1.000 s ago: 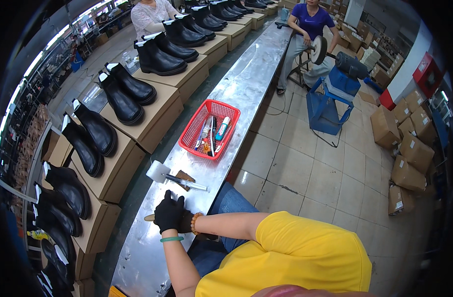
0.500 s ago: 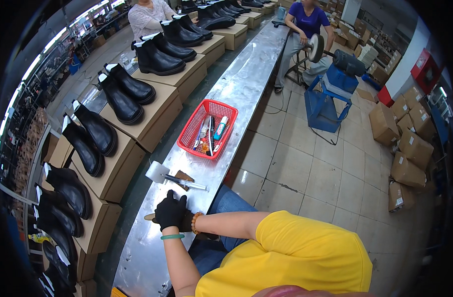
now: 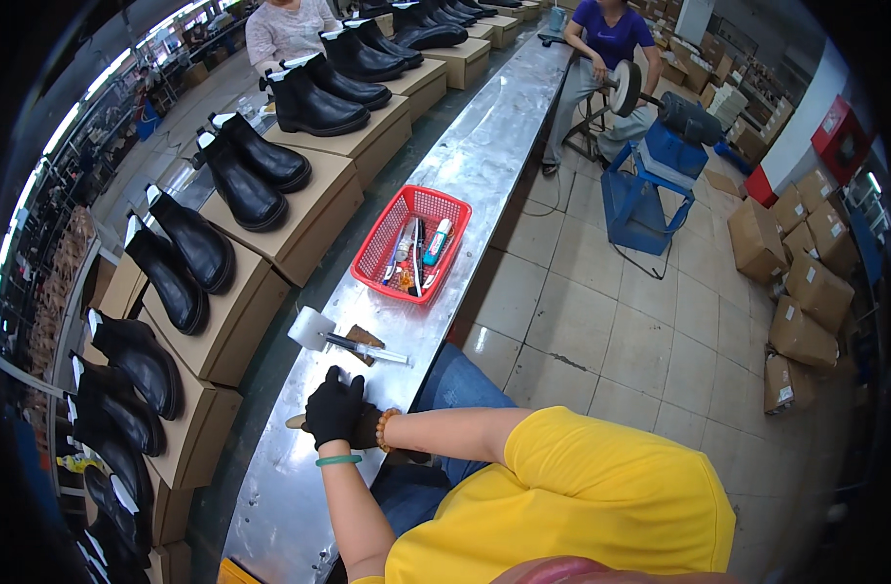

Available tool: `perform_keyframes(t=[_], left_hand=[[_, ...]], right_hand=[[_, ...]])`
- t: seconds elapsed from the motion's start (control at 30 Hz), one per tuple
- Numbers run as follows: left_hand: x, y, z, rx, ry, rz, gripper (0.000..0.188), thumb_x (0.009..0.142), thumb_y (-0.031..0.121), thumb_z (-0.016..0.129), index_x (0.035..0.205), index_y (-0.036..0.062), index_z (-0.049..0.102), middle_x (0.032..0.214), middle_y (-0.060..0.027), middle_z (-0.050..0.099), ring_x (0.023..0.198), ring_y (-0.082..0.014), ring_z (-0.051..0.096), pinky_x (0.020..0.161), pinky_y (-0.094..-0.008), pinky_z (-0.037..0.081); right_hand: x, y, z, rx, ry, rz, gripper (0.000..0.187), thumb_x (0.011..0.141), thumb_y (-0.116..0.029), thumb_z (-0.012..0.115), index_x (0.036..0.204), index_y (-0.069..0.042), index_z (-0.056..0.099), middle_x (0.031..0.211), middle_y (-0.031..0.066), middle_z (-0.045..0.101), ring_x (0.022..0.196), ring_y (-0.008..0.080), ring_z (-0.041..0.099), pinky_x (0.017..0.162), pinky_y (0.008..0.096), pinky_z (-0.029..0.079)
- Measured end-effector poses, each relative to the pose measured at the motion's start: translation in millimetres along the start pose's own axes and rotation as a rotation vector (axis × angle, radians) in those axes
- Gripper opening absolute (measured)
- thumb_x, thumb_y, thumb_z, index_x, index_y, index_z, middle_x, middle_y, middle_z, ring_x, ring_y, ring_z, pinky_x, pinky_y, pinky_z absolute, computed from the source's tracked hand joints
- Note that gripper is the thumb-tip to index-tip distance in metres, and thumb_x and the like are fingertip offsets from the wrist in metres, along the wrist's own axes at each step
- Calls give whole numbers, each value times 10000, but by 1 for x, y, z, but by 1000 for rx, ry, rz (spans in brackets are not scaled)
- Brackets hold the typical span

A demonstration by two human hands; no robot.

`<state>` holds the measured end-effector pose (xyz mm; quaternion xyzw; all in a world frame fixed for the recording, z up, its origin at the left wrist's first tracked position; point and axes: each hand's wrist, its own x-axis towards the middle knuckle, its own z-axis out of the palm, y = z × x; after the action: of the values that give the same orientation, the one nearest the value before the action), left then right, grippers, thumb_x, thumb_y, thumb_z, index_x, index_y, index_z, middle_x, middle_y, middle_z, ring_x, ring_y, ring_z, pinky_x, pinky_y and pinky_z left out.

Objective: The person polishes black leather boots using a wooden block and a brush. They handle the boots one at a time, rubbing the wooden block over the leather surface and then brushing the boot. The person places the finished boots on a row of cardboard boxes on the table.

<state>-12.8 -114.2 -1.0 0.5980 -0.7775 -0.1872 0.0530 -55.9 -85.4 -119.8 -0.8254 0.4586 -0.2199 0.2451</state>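
My left hand [image 3: 334, 409], in a black glove with a green bangle at the wrist, is bent over the metal bench close in front of me. Its fingers are curled. Against it lies my right hand [image 3: 370, 428], with an orange bead bracelet; the left hand hides most of its fingers. A tan, rounded tip [image 3: 297, 421] pokes out left of the left glove; the rest of that thing is hidden. Just beyond the hands lie a pen-like tool [image 3: 368, 348] with a dark and a clear half, a brown flat piece [image 3: 365, 341] and a white block [image 3: 310, 328].
A red plastic basket [image 3: 370, 243] of pens and a teal-labelled tube [image 3: 438, 243] stands farther up the bench [image 3: 494, 127]. Black ankle boots [image 3: 246, 180] on cardboard boxes [image 3: 314, 209] line the left. A person [image 3: 611, 39] in purple sits by a blue-framed wheel machine [image 3: 650, 185].
The view has shifted slightly, so the basket and boots sit a little differently in the picture. Both hands stay together at the same spot, with only a small shift of the left fingers.
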Motion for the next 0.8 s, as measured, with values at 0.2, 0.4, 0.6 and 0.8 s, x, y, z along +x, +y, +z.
perform_keyframes(t=[0.2, 0.4, 0.6, 0.8], left_hand=[[0, 2, -4, -21, -51, -9, 508, 801, 460, 527, 1125, 72, 571, 878, -154, 675, 864, -331, 638, 759, -421, 496], [-1, -6, -1, 1, -29, 6, 485, 774, 473, 577, 1082, 98, 582, 879, -168, 659, 842, -337, 637, 746, -432, 497], [0, 0, 2, 39, 15, 39, 476, 778, 449, 585, 1095, 94, 576, 854, -160, 662, 824, -335, 640, 722, -434, 504], [-8, -14, 1, -14, 61, 0, 528, 775, 446, 592, 1169, 99, 548, 872, -160, 663, 818, -336, 643, 717, -434, 508]], right_hand=[[-3, -3, -14, 52, 4, 2, 445, 922, -277, 444, 1337, -125, 391, 1372, 89, 393, 1285, 221, 333, 1105, 373, 187], [-1, -9, -10, 88, 9, -10, 446, 917, -281, 452, 1331, -123, 397, 1368, 92, 398, 1282, 223, 338, 1103, 371, 192], [-4, -5, -13, 107, 32, 9, 447, 913, -284, 460, 1326, -120, 404, 1364, 96, 403, 1279, 226, 342, 1101, 370, 197], [-1, -14, -6, 125, 5, -28, 448, 909, -287, 468, 1320, -118, 410, 1360, 99, 408, 1276, 229, 347, 1099, 368, 201]])
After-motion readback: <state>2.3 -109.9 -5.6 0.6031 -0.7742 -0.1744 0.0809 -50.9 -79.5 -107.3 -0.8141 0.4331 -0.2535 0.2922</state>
